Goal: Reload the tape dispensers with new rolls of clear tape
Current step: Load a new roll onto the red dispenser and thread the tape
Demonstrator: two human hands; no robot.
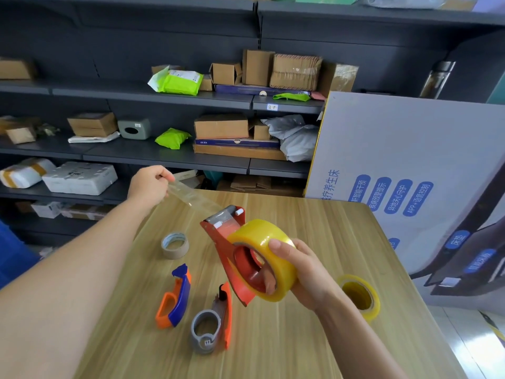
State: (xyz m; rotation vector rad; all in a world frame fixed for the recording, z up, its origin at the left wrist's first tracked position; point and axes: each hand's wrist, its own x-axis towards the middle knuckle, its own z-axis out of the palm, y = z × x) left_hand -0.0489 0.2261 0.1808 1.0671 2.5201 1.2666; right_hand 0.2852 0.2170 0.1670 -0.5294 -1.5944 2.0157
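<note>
My right hand (303, 274) grips a red tape dispenser (222, 242) held above the wooden table (300, 337), with a full yellowish roll of clear tape (269, 250) mounted on it. A strip of clear tape (191, 196) runs from the dispenser's front end up to my left hand (149, 184), which pinches the strip's free end. On the table lie an orange and blue dispenser (175, 296), a grey and orange dispenser (213, 321), an empty cardboard tape core (175, 245) and a second clear tape roll (360, 296), partly behind my right wrist.
Dark shelves (164, 157) with cardboard boxes and parcels stand behind the table. A large printed white box (410, 173) leans at the table's right side. The table's right edge drops to a tiled floor (470, 340).
</note>
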